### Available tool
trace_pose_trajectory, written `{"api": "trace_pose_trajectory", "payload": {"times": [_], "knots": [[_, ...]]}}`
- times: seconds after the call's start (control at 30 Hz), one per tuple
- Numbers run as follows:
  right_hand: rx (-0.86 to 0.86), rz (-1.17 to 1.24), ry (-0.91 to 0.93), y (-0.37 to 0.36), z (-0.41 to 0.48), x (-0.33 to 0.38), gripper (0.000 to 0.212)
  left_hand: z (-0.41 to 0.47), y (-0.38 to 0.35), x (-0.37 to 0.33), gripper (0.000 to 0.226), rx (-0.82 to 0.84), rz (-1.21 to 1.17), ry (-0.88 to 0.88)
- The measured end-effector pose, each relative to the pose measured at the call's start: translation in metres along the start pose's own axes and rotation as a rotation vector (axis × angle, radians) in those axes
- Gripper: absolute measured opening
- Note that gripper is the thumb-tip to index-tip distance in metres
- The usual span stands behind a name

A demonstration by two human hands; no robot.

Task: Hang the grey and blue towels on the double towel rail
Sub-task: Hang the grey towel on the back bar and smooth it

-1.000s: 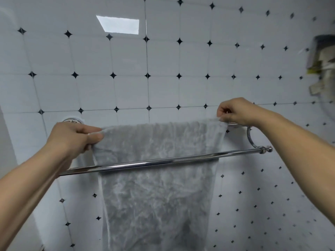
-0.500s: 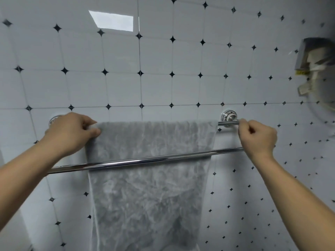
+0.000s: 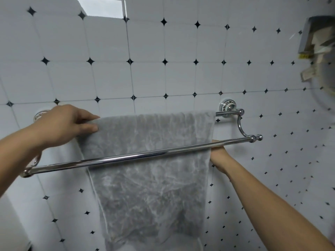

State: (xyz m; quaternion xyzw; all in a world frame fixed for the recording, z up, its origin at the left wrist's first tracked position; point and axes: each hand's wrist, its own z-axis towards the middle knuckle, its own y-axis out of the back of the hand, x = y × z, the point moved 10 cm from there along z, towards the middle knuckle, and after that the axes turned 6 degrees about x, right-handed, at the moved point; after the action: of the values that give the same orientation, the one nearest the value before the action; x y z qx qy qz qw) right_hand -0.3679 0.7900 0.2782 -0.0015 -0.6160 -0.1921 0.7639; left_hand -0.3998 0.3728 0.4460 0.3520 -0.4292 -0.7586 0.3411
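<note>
I see the towel (image 3: 150, 187) draped over the rail's (image 3: 126, 157) back bar, hanging behind the front bar. My L hand (image 3: 65, 124) pinches its top-left corner. R hand (image 3: 218, 153) sits at its right edge under the front bar, fingers hidden, so can't tell its grip.

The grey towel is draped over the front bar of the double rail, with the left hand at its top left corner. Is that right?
Not quite. The head view shows the grey towel draped over the back bar, nearer the wall; the front bar crosses bare in front of it. The left hand is indeed at its top left corner.
</note>
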Motion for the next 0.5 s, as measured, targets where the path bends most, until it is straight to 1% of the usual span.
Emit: {"api": "trace_pose_trajectory", "payload": {"times": [0.13, 0.17, 0.2, 0.3, 0.4, 0.47, 0.5], "knots": [[-0.120, -0.120, -0.031, 0.025, -0.002, -0.032, 0.035, -0.002, -0.004, -0.001, 0.037, 0.077, -0.012, -0.032], [-0.121, -0.132, -0.027, 0.029, -0.002, -0.037, 0.039, -0.003, -0.005, 0.000, 0.038, 0.097, -0.037, -0.034], [-0.103, -0.150, -0.015, 0.029, -0.003, -0.037, 0.039, -0.003, -0.006, 0.000, 0.038, 0.119, -0.063, -0.034], [-0.089, -0.197, 0.043, 0.028, -0.006, -0.023, 0.030, -0.003, -0.005, 0.002, 0.042, 0.147, -0.111, -0.013], [-0.155, -0.183, 0.114, 0.037, -0.022, -0.003, 0.026, -0.005, 0.003, 0.007, 0.044, 0.100, -0.204, 0.028], [-0.301, -0.176, 0.189, 0.061, -0.045, 0.010, 0.029, -0.008, 0.014, 0.008, 0.035, 0.011, -0.222, 0.016], [-0.378, -0.183, 0.237, 0.073, -0.058, 0.018, 0.033, -0.012, 0.023, 0.009, 0.029, -0.075, -0.200, 0.011]]}}
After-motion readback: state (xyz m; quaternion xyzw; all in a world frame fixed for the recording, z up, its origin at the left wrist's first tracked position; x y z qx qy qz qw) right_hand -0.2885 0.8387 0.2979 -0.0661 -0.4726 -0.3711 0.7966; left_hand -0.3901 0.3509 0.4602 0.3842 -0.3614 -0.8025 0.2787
